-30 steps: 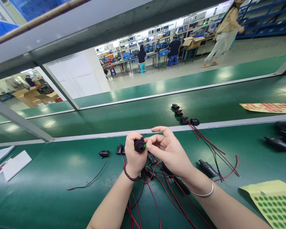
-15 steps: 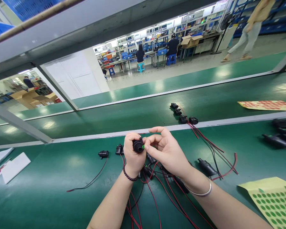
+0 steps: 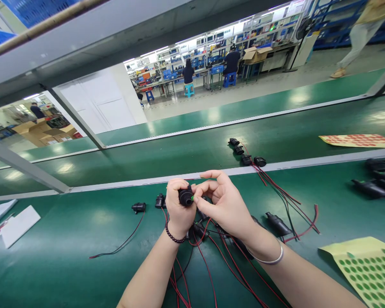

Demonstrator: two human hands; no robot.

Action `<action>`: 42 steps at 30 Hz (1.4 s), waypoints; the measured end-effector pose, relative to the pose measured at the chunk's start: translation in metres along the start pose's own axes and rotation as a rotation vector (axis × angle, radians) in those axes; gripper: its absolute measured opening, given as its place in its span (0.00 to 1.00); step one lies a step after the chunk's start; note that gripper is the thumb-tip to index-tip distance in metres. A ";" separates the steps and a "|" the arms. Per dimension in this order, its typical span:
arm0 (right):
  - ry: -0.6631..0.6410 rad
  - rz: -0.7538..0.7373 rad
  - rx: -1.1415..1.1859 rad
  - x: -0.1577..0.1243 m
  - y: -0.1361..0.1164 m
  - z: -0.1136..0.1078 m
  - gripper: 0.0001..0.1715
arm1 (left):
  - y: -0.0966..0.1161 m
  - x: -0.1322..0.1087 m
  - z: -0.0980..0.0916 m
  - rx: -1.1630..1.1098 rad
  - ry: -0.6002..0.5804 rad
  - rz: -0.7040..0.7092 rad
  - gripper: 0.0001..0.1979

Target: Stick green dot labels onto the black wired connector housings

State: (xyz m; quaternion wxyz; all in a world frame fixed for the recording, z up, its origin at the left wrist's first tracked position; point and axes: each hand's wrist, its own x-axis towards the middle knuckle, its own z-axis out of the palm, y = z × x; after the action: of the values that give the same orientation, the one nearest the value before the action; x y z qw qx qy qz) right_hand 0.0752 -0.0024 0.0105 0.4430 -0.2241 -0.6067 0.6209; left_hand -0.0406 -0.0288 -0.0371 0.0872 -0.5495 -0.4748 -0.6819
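Note:
My left hand (image 3: 179,209) is wrapped round a small black cylindrical part (image 3: 185,197), its round nozzle end facing me. At the right side of that part, the thumb and forefinger of my right hand (image 3: 223,205) pinch a small green sticker (image 3: 192,198), which touches or nearly touches the black surface. Behind and below my hands lie more black parts (image 3: 200,231) with red and black wires, partly hidden by my fingers and wrists. A sheet of round green stickers (image 3: 365,269) rests at the lower right.
Left of my hands lies a single wired black part (image 3: 138,208). Several others (image 3: 246,160) sit at the pale ledge (image 3: 295,162), and a dark pile (image 3: 378,179) is at the right. A red sticker sheet (image 3: 356,140) lies beyond the ledge. White papers (image 3: 21,226) are at left.
My hands and the black part stay almost in place, with the green sticker still pinched at its side. In the background a walking person has moved right.

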 end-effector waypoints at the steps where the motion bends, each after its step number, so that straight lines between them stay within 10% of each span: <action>1: 0.002 -0.002 0.002 0.000 0.000 0.000 0.24 | 0.000 0.000 0.000 0.003 0.002 0.004 0.12; 42: -0.017 -0.015 0.054 -0.003 0.003 0.000 0.23 | 0.006 0.000 0.000 0.049 0.044 0.093 0.06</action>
State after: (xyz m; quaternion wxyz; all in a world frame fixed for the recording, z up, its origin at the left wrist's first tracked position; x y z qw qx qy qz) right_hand 0.0760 -0.0044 0.0072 0.4484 -0.2022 -0.5950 0.6356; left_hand -0.0365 -0.0320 -0.0332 0.1427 -0.5536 -0.4631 -0.6772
